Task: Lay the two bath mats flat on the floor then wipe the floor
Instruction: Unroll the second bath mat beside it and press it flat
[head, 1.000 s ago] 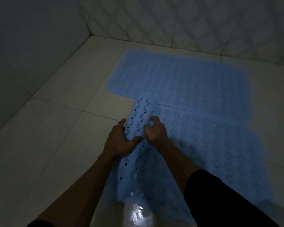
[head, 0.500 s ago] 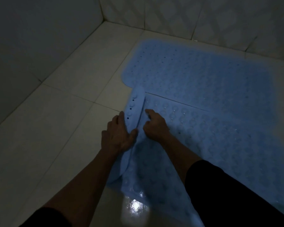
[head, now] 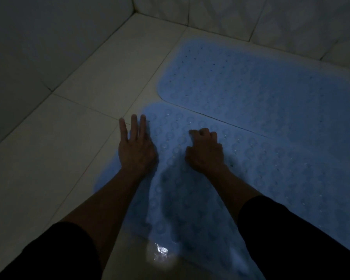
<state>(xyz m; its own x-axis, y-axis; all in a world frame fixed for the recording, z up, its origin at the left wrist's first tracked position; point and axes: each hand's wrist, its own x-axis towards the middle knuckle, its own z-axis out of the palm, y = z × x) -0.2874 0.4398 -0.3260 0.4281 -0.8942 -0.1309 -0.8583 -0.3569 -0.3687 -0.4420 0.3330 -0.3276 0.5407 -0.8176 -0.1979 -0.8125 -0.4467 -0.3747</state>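
Two light blue bath mats with round bumps lie side by side on the pale tiled floor. The far mat (head: 251,77) lies flat near the back wall. The near mat (head: 271,168) lies flat in front of it, their long edges meeting. My left hand (head: 135,148) rests palm down with fingers spread on the near mat's left end, holding nothing. On the same mat a little to the right, my right hand (head: 205,150) presses down with its fingers curled in; no fold of mat shows in it.
The room is dim. Tiled walls (head: 220,15) close the corner at the back and left. Bare floor tiles (head: 59,148) spread to the left of the mats. A wet, shiny patch (head: 160,251) glints on the floor near my arms.
The folded-up left end of the near mat has been laid down flat. My left hand let go of it and now lies spread on top. The camera has moved closer.
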